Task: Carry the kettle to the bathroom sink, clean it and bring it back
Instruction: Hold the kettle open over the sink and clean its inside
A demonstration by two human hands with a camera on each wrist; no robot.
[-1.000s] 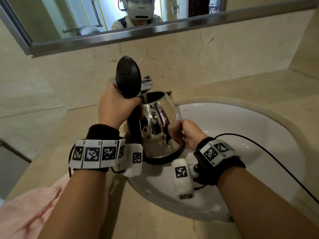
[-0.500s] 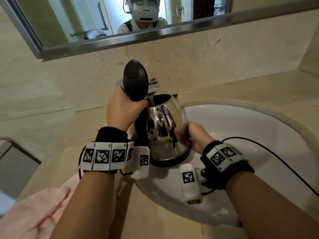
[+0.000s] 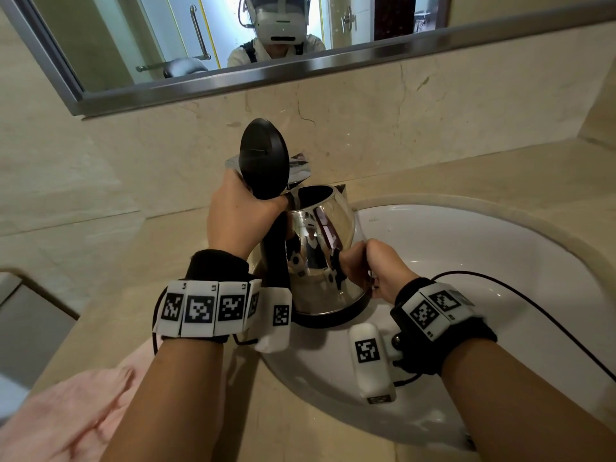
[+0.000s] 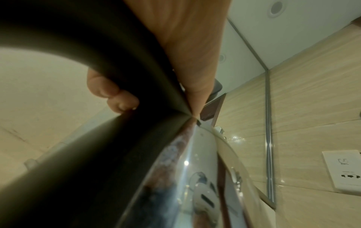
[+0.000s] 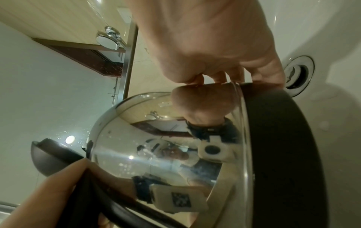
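- Bare fingers of the left hand (image 3: 241, 218) are curled round the black handle (image 3: 276, 251) of the kettle (image 3: 320, 258), near its top; in the left wrist view two fingertips (image 4: 115, 94) wrap the dark handle from behind.
- Right hand (image 3: 373, 268) is curled into a loose fist against the kettle's lower right side, knuckles touching the steel just above the black base ring (image 3: 333, 316); whether it pinches anything there I cannot tell.
- Kettle sits at frame centre, roughly upright, over the left rim of the white sink (image 3: 450, 261), between the two hands; I cannot tell if its base rests on the rim.
- Its black lid (image 3: 265, 158) stands flipped open above the left hand, and the mouth shows dark.
- Sink fills the right of the frame; its metal overflow fitting (image 5: 299, 72) shows in the right wrist view, beside the base ring.
- Beige stone surface (image 3: 166, 255) surrounds the sink.
- Pink towel (image 3: 66, 418) lies at the lower left of the frame on the surface.
- Mirror (image 3: 200, 38) with a steel frame runs across the top.
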